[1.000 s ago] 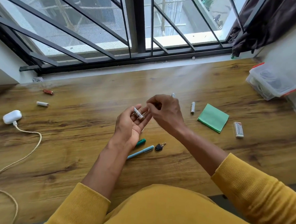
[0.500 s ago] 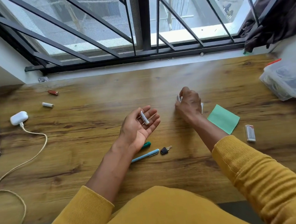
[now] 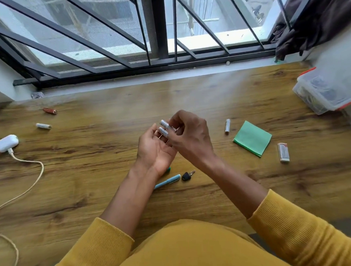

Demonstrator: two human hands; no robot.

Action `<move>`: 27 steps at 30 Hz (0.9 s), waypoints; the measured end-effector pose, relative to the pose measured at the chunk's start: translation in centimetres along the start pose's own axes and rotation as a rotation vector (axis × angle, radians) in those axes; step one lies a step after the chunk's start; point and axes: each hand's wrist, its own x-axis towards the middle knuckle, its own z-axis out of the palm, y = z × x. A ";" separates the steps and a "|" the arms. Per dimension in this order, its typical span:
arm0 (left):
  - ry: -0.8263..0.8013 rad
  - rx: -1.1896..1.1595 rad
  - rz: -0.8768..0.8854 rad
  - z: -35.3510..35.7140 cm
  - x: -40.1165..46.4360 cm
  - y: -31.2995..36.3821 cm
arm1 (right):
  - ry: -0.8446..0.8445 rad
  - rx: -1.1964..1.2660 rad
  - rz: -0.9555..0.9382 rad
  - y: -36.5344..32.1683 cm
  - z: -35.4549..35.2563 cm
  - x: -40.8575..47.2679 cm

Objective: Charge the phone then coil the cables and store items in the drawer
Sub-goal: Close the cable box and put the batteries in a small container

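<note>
While two white batteries (image 3: 163, 128) are lying across the upturned left hand (image 3: 155, 152), its fingers loosely spread, the right hand (image 3: 191, 137) is pinching the upper one above the desk (image 3: 102, 157). Far left, a white charger (image 3: 6, 143) is sitting with its cable (image 3: 31, 185) plugged in. More batteries (image 3: 227, 126), green notes (image 3: 252, 138), a pen (image 3: 167, 181) and a key (image 3: 187, 175) are lying around the hands

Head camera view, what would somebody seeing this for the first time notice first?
Two hands meet above the middle of the wooden desk: the left hand lies palm up with a battery on its fingers, and the right hand pinches a second battery just above it. At the left edge sits a white charger with its cable trailing toward the person. To the right lies a green paper pad.
</note>
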 end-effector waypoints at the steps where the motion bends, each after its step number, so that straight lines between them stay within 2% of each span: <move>1: -0.005 -0.014 -0.002 -0.1 0.1 0.0 | 0.001 -0.010 -0.011 0.2 0.2 -0.3; 9: 0.012 -0.044 -0.005 -0.1 0.3 -0.4 | 0.062 -0.160 0.043 3.7 -2.1 0.5; 15: -0.006 -0.022 -0.007 0.2 0.4 -0.5 | -0.014 -0.491 0.393 10.0 -6.1 2.7; 19: -0.017 -0.016 -0.033 0.4 0.3 -0.9 | -0.058 -0.601 0.455 11.7 -6.9 2.7; 23: -0.035 -0.014 -0.059 0.5 0.2 -1.0 | -0.028 -0.612 0.409 12.0 -6.5 2.8; 27: -0.045 -0.017 -0.067 0.5 0.1 -0.9 | 0.059 -0.399 0.379 10.3 -6.1 2.7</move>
